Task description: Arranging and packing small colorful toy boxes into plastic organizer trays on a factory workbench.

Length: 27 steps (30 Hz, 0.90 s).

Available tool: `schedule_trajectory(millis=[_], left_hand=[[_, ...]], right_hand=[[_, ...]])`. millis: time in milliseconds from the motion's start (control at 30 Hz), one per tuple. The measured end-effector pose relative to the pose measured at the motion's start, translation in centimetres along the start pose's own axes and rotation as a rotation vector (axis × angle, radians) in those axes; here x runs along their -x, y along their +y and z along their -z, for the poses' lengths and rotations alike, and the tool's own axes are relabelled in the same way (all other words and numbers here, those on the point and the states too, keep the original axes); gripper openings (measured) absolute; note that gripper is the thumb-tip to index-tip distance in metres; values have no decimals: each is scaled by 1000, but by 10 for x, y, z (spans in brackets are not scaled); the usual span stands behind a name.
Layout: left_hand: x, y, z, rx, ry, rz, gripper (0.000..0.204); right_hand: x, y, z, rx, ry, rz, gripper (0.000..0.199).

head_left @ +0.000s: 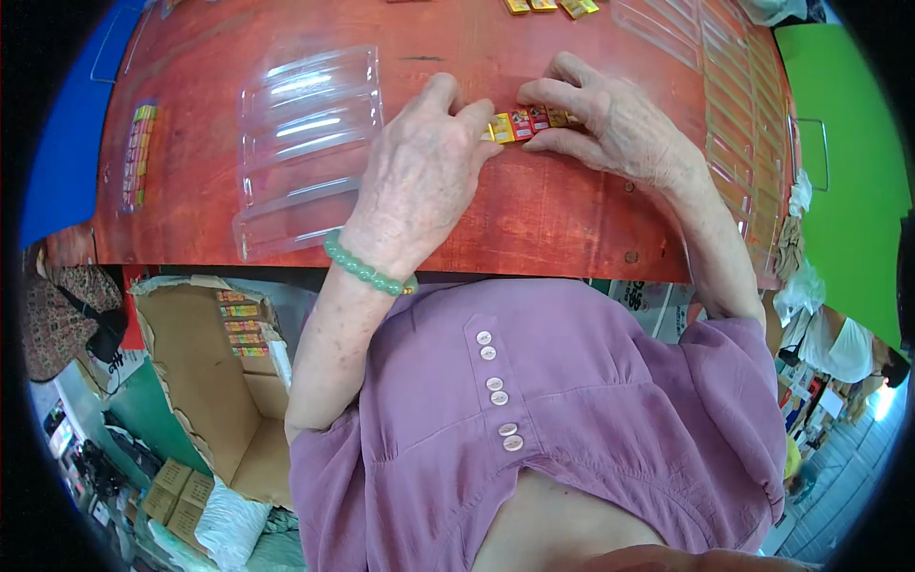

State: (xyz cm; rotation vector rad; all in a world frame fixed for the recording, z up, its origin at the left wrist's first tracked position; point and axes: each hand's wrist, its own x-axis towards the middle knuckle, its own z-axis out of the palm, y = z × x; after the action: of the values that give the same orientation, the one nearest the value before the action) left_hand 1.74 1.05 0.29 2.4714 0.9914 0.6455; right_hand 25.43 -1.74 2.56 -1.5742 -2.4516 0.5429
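A short row of small yellow and red packets (521,124) lies on the red tabletop between my hands. My left hand (419,157), with a green bead bracelet on its wrist, pinches the row's left end between thumb and fingers. At the other end my right hand (615,119) closes its thumb and fingers around the packets, and its fingers hide part of them. Just left of my left hand lies a clear plastic tray (307,143) with several slots.
A wrapped strip of coloured packets (138,157) lies at the table's far left. More yellow packets (543,5) sit at the far edge. Clear slotted trays (739,143) cover the right side. Below the table edge, an open cardboard box (195,353) holds several packed strips.
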Motion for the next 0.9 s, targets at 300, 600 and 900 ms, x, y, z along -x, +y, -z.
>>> schedule_trajectory(millis=[300,600,900], left_hand=[[3,9,-7,-16,62,3,35],[3,9,-20,-104,138,-28,30],[3,7,-20,-80,124,-6,23]], right_hand=[[0,2,-1,-39,33,-12,35],[15,11,6,-22,26,-89,31],[29,-2,19,-24,-129,49,37]])
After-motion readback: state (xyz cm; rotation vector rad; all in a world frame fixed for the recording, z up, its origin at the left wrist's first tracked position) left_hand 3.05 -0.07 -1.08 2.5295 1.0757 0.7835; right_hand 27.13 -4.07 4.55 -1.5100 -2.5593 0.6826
